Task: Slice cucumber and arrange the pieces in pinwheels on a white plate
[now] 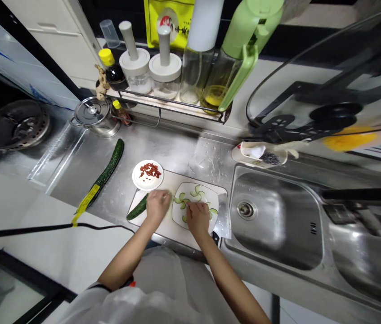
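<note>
My left hand (158, 208) is over the cutting board (166, 227), fingers curled together beside a dark green cucumber piece (138, 209); whatever its fingertips hold is too small to make out. Over the squarish white plate (195, 187) is my right hand (198, 218), its fingertips drawn together near a pinwheel of thin cucumber slices (181, 199). More curved slices lie on the plate at the top and right, partly covered by this hand. A round white dish (138, 182) with small dark red pieces (150, 170) stands at the board's upper left corner.
A long cucumber (112, 163) with a yellow label lies at the left. A knife handle (215, 237) shows at the board's lower right. The sink (278, 211) is on the right, a lidded pot (99, 119) at the back left. Jars and bottles line a shelf (177, 102) behind.
</note>
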`<state>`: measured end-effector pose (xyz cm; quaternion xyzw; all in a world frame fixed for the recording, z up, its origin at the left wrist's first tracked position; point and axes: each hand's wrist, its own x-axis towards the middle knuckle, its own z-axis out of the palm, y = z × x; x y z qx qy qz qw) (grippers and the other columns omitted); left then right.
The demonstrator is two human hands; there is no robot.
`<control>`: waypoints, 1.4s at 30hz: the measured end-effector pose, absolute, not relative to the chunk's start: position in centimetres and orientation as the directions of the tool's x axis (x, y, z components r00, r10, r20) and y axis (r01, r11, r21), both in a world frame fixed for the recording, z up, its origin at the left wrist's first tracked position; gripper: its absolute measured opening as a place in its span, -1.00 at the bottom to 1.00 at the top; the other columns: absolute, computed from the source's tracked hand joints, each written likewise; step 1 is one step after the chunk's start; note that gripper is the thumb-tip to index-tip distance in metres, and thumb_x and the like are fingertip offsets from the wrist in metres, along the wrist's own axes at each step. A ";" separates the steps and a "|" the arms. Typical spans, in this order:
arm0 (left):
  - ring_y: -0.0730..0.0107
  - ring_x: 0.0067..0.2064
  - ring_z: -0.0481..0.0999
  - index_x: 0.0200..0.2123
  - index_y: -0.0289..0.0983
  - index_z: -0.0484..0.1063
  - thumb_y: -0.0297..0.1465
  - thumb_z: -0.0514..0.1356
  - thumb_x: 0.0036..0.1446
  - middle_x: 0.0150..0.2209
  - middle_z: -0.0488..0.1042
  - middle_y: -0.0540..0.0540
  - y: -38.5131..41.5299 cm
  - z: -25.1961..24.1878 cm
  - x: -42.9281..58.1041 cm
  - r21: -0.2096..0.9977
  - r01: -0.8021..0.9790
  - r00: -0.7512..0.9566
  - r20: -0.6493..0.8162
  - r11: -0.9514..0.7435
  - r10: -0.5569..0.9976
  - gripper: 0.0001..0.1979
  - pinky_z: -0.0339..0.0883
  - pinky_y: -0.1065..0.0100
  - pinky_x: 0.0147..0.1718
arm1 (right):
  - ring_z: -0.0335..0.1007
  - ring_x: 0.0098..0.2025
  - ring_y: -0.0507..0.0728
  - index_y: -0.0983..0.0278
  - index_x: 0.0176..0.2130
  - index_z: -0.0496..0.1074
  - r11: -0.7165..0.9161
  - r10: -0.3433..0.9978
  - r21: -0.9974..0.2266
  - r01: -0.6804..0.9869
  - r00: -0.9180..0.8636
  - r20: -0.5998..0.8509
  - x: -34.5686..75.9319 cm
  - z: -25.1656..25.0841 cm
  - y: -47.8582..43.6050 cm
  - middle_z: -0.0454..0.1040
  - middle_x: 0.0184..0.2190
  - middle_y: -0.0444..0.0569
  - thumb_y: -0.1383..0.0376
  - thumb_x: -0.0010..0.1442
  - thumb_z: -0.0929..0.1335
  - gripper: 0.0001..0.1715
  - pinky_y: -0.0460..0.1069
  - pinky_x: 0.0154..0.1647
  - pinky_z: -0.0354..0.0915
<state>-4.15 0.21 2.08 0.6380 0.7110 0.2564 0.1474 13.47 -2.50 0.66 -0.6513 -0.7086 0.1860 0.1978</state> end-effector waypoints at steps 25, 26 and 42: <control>0.24 -0.20 0.44 -0.30 -0.25 0.55 -0.32 0.06 0.09 -0.29 0.53 -0.18 7.4 0.9 -11.6 0.345 0.824 -0.466 -0.038 0.449 0.884 -0.73 0.21 0.30 -0.11 | 0.14 -0.18 0.15 0.24 -0.18 0.50 0.065 0.998 -0.513 0.856 -0.061 0.026 13.5 0.9 -3.3 0.49 -0.32 -0.04 0.36 0.20 0.25 -0.74 0.00 -0.20 0.04; 0.25 -0.21 0.45 -0.31 -0.26 0.55 -0.32 0.06 0.09 -0.29 0.53 -0.18 7.5 0.8 -11.6 0.343 0.825 -0.466 -0.036 0.449 0.884 -0.73 0.21 0.31 -0.10 | 0.14 -0.18 0.15 0.24 -0.18 0.50 0.064 0.998 -0.516 0.854 -0.060 0.024 13.5 0.9 -3.4 0.49 -0.32 -0.04 0.36 0.20 0.25 -0.74 0.00 -0.21 0.04; 0.25 -0.21 0.45 -0.41 -0.25 0.53 -0.34 0.11 0.09 -0.35 0.53 -0.13 4.9 1.7 -10.1 0.479 0.839 -0.340 0.089 0.259 0.936 -0.80 0.25 0.29 -0.11 | 0.16 -0.15 0.15 0.23 -0.18 0.51 0.058 0.998 -0.505 0.861 -0.041 0.045 14.3 0.9 -3.5 0.49 -0.31 -0.04 0.33 0.21 0.24 -0.72 0.00 -0.17 0.04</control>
